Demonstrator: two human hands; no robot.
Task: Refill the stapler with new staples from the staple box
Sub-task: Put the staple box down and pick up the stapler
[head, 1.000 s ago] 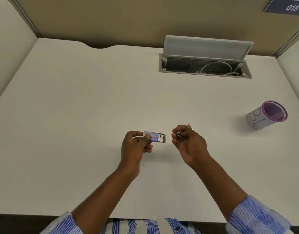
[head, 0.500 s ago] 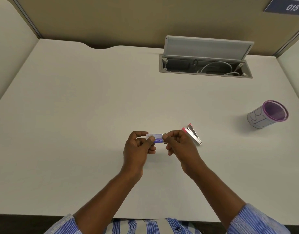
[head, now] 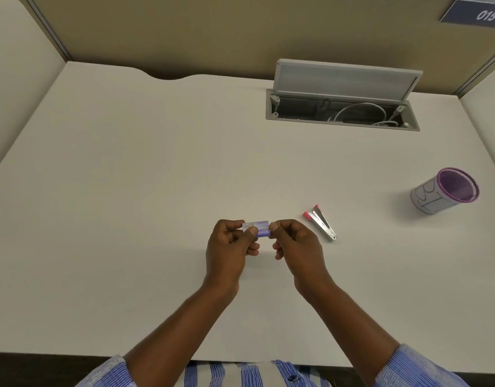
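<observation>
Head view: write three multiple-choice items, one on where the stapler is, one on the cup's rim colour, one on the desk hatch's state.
1. The stapler lies:
A. on the desk, beside the right hand
B. in the left hand
C. inside the cup

2. The cup has a rim coloured:
A. green
B. purple
C. black

3. The desk hatch is:
A. shut
B. missing
C. propped open

Key:
1 A, it rests on the desk while both hands hold the staple box.
2 B, a purple ring.
3 C, cables show underneath.

"015" on blue wall sign (head: 476, 13), staple box (head: 259, 228) print unreadable
</observation>
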